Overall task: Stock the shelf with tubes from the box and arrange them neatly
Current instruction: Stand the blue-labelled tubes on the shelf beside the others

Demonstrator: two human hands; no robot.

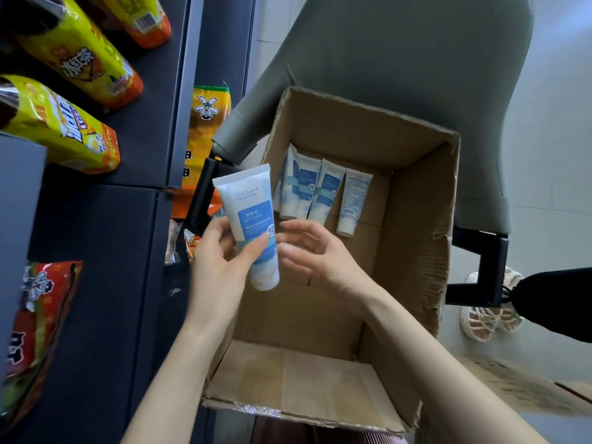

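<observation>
Tube point(253, 219) held over the box point(416, 193) by the left hand point(221, 261).
Thumb and fingers curl round its lower half, cap end toward the wrist; the right hand point(314, 254) hovers just beside it, fingers relaxed, holding nothing. Beyond both hands, more tubes point(315, 190) lie against the box's far wall. The shelf point(96, 235) is off to the left hand's outer side; a one-handed grip on a smooth-looking tube could slip during that carry, dropping it.

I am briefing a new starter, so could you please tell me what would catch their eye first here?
The white-and-blue tube stands out, held by the left hand over the open cardboard box, with the right hand open beside it. More tubes lean against its far wall, and yellow packs lie on the dark shelf at left.
</observation>
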